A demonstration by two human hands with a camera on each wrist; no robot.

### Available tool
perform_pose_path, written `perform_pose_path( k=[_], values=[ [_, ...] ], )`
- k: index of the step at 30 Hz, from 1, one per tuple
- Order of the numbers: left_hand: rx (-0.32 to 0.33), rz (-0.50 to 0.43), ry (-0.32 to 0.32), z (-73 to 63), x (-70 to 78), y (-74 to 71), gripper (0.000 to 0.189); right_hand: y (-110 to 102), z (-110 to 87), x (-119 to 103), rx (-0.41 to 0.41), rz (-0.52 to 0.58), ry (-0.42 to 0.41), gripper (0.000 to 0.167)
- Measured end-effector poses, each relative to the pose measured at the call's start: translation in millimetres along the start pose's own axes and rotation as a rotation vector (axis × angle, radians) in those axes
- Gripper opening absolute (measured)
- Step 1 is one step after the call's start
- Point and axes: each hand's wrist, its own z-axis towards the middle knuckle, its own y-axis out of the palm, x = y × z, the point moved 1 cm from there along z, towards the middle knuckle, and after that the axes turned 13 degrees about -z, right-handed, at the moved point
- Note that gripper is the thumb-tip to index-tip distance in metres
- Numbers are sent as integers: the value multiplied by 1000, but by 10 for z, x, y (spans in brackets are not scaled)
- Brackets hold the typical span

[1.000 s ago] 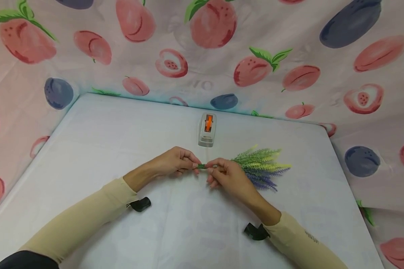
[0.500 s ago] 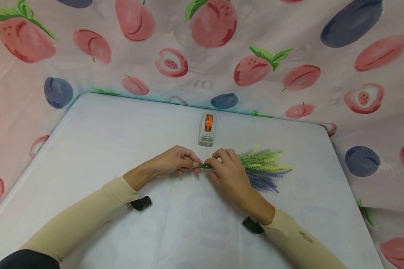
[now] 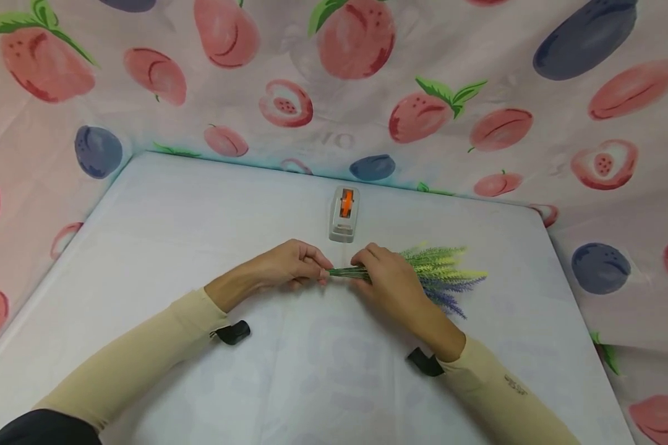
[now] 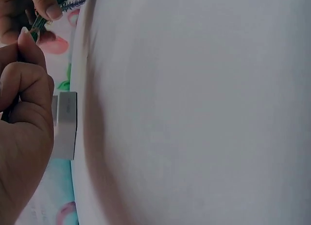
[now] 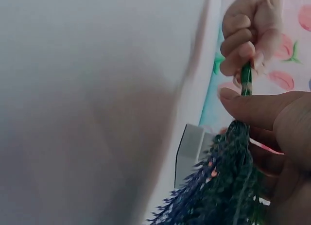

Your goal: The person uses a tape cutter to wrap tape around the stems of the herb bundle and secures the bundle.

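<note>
A bunch of artificial lavender (image 3: 442, 269), with green, yellow and purple sprigs, lies sideways above the table, flower heads to the right. My left hand (image 3: 292, 264) pinches the stem ends between thumb and fingertips. Farther along the stems, close to the flower heads, my right hand (image 3: 392, 281) holds the bunch from above. In the right wrist view the thumb (image 5: 257, 108) lies across the green stems (image 5: 247, 81), and a pale band shows around them. The purple sprigs (image 5: 194, 200) hang below that thumb. The left wrist view catches both hands at its left edge, with the left fingers (image 4: 29, 84) curled.
A grey tape dispenser (image 3: 343, 230) with an orange core stands just beyond the hands. A faint pale strip runs from its front toward the stems. White cloth covers the table (image 3: 200, 210); a fruit-printed curtain (image 3: 323, 136) rises behind it.
My right hand has slid right along the stems toward the flower heads, so more stem shows between the hands. My left hand has stayed nearly still at the stem ends.
</note>
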Motion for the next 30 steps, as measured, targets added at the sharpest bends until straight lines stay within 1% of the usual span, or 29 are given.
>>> perform_pose_path(
  k=[2,4,9,12,15,18,21,24,26,28,30],
  values=[
    [-4,20,5,10,7,-26,20,-26,12,29,-33,9,10,28],
    [-21,55,15,25,16,-47,20,-36,29,43,-48,9,9,22],
    [-67,176,46,45,41,-75,24,-20,70,48,-103,-19,-2,11],
    [-82,216,56,47,54,-86,25,-13,86,43,-148,-38,-4,9],
    [-84,224,57,46,63,-94,26,-18,96,35,-163,-62,-19,10],
    [-77,211,46,42,71,-97,25,-25,83,26,-142,-101,-47,21],
    [-70,177,23,49,64,-115,26,-25,57,19,-78,-173,-72,31],
    [-71,141,-2,63,60,-137,26,-14,40,23,-1,-248,-86,28],
    [-71,143,-4,67,68,-149,25,-7,41,38,32,-258,-93,23],
    [-65,191,23,70,77,-162,23,-5,52,65,34,-228,-103,18],
    [-64,249,71,68,86,-170,20,-11,68,100,11,-178,-112,19]
  ],
)
